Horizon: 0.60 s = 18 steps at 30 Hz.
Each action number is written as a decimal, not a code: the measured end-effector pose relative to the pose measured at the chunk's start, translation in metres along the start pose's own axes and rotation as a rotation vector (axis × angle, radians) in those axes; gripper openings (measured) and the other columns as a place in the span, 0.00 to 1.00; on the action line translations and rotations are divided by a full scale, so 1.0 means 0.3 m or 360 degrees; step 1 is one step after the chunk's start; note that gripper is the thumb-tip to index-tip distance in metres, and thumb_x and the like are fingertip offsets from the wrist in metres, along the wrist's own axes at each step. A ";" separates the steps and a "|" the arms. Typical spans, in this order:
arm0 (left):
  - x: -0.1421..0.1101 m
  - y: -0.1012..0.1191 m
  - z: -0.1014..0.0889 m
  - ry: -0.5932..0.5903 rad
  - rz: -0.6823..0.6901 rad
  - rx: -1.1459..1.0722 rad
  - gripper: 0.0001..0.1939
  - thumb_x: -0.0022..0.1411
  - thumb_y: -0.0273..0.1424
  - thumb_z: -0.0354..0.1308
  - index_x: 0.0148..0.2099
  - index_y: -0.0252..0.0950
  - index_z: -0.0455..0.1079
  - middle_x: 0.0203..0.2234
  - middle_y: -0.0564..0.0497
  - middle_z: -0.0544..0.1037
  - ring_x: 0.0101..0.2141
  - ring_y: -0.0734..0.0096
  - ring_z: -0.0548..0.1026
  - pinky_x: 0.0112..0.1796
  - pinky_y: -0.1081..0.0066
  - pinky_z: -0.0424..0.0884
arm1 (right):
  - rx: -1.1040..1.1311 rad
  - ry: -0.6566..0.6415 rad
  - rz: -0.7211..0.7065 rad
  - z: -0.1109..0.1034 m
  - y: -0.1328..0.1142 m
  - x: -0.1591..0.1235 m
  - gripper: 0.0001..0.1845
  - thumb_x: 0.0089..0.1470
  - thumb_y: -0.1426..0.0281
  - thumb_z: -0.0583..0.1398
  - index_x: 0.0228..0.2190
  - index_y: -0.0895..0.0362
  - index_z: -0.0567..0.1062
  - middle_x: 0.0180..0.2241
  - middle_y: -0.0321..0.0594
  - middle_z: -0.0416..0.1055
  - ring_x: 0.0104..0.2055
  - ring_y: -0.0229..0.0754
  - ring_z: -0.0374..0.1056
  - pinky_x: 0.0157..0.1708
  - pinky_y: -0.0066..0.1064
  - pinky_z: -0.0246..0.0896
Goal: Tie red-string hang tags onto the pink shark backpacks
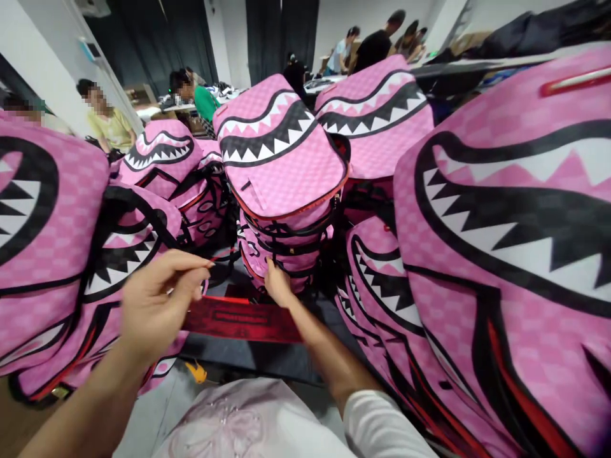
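My left hand is raised at left of centre, with thumb and forefinger pinched on a thin red cord that runs toward the stack. My right hand reaches to the lower front of a stack of pink backpacks and grips the side of a lower one; its fingertips are partly hidden. The top backpack has a black shark mouth with white teeth. Below my hands, a red strip with dark lettering stretches across the dark table, partly behind my right forearm.
More pink backpacks crowd both sides, a large one at right and another at left. Others stand behind. A yellow object is below the table edge. Several people work at far tables, one in a green top.
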<state>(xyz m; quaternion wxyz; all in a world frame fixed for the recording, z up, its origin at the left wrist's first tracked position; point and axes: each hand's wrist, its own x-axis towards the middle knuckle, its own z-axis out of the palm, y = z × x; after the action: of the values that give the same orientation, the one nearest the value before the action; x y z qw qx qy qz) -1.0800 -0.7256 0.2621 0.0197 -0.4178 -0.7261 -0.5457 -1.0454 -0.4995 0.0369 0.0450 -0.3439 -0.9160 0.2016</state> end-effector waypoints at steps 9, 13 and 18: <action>-0.004 -0.522 0.348 -0.0521 -0.0665 0.0117 0.14 0.61 0.29 0.49 0.43 0.32 0.74 0.26 0.51 0.75 0.22 0.77 0.68 0.25 0.77 0.62 | -0.0288 -0.0082 -0.0074 0.028 0.005 0.136 0.22 0.62 0.78 0.47 0.55 0.60 0.65 0.38 0.54 0.77 0.40 0.48 0.76 0.35 0.31 0.65; 0.041 -0.705 0.456 -0.0633 -0.0556 0.0350 0.15 0.59 0.26 0.49 0.41 0.34 0.77 0.31 0.47 0.79 0.33 0.68 0.75 0.35 0.72 0.67 | -0.0243 -0.0022 -0.0021 0.042 0.039 0.126 0.19 0.64 0.74 0.46 0.52 0.62 0.68 0.38 0.54 0.77 0.40 0.47 0.76 0.33 0.29 0.64; 0.092 -0.813 0.591 -0.0690 -0.0581 0.0366 0.14 0.57 0.25 0.51 0.39 0.35 0.78 0.32 0.47 0.81 0.36 0.65 0.76 0.38 0.69 0.67 | -0.0223 0.0049 -0.0020 0.090 0.099 0.133 0.20 0.64 0.78 0.45 0.50 0.61 0.71 0.35 0.49 0.78 0.39 0.42 0.77 0.31 0.24 0.62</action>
<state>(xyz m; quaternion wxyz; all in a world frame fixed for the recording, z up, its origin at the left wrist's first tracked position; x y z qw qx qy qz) -1.1754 -0.5797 0.0145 -0.1870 -0.3821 -0.8334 -0.3527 -1.0636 -0.4625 -0.0019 0.0361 -0.3433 -0.9293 0.1315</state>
